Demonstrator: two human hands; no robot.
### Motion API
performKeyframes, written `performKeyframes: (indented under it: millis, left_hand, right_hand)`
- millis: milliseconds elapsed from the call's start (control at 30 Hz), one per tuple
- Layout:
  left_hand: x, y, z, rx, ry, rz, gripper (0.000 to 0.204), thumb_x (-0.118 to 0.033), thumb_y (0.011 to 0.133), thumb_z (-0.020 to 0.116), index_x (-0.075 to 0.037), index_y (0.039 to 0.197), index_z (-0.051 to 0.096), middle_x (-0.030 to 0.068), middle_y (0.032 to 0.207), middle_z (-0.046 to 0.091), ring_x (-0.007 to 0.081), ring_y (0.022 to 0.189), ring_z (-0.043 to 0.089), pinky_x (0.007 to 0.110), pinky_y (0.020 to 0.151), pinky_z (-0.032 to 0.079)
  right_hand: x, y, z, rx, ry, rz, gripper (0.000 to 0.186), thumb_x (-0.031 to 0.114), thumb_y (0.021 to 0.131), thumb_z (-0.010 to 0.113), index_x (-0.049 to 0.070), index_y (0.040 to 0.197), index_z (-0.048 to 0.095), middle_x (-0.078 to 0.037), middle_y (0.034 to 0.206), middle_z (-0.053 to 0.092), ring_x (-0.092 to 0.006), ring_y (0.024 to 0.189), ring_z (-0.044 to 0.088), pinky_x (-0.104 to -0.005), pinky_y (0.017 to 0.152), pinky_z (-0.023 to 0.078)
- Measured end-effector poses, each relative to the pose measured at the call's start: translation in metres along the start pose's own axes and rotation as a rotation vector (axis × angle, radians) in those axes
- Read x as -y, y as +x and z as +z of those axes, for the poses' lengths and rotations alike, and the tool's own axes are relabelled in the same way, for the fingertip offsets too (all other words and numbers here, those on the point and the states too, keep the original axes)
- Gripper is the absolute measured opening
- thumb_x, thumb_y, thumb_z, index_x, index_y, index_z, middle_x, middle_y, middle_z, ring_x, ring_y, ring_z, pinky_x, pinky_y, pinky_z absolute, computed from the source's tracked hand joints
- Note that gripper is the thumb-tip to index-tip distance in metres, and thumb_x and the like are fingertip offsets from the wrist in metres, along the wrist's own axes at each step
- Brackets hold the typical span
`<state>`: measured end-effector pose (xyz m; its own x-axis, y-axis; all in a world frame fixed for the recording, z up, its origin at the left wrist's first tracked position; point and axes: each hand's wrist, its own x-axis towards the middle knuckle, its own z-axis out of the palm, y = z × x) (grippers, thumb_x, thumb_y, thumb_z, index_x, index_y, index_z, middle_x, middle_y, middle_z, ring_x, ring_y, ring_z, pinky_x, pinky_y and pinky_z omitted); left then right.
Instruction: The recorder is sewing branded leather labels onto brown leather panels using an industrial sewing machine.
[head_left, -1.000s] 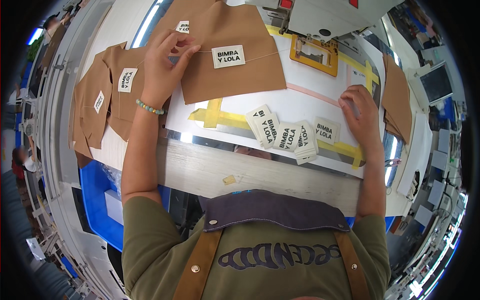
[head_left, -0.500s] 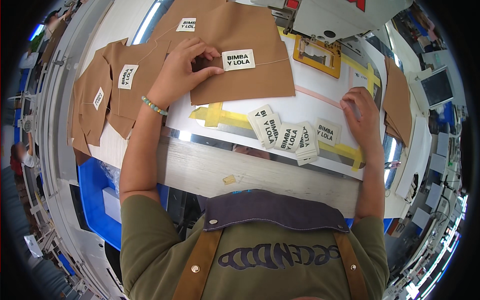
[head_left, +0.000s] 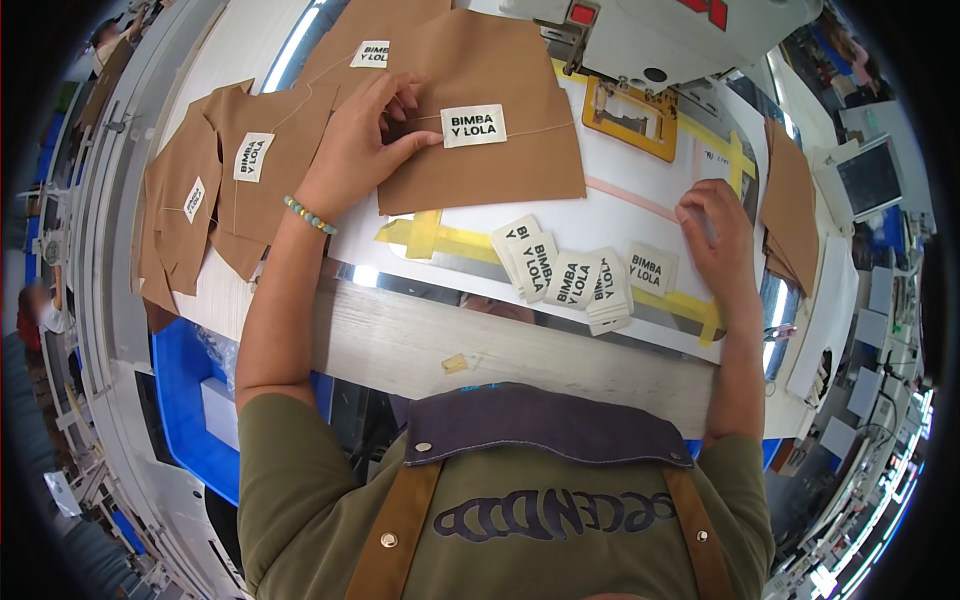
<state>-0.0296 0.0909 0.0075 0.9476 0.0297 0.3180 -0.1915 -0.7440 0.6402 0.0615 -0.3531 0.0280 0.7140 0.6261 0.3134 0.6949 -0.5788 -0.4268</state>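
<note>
My left hand (head_left: 365,145) rests at the left part of a brown fabric piece (head_left: 480,175), fingers curled but apart from the thumb, whose tip touches beside a white printed label (head_left: 474,126). A thin thread crosses the piece at the label. My right hand (head_left: 712,225) lies loosely bent and open on the white template sheet (head_left: 625,170) with yellow tape strips. Between my hands, lower down, several white labels (head_left: 572,280) lie in overlapping piles. A yellow metal frame (head_left: 660,145) sits under the sewing machine head (head_left: 680,40).
More brown pieces with labels (head_left: 180,240) lie at the left, and stacked brown pieces (head_left: 785,200) at the right. A blue bin (head_left: 185,420) is below the table's left part. A small screen (head_left: 865,175) stands at the right. Other people work at the far left.
Compared with a second ago, my left hand and the brown piece under it have shifted right. The thumb has come lower beside the label. My right hand has moved only slightly.
</note>
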Motion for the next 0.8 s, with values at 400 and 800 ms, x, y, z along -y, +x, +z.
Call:
performKeyframes:
  millis: [400,800]
  left_hand:
    - [-0.002,-0.001,0.000,-0.020,-0.020,-0.002,0.068,-0.015,0.088,0.089,-0.012,0.151,0.063,0.0008,0.118,0.067,0.0120,0.089,0.057,0.026,0.078,0.052]
    - [0.003,0.002,0.000,-0.022,-0.014,0.053,0.052,-0.011,0.095,0.080,-0.010,0.145,0.067,0.0070,0.113,0.068,0.0181,0.082,0.060,0.031,0.076,0.055]
  right_hand:
    - [-0.001,0.000,0.000,-0.006,0.008,-0.020,0.013,0.004,0.093,0.075,0.001,0.103,0.067,-0.015,0.106,0.065,-0.0354,0.098,0.066,-0.0418,0.085,0.054]
    - [-0.001,0.000,0.000,-0.004,-0.002,-0.013,0.012,0.005,0.093,0.075,0.001,0.102,0.068,-0.014,0.106,0.066,-0.0351,0.098,0.067,-0.0417,0.085,0.054]
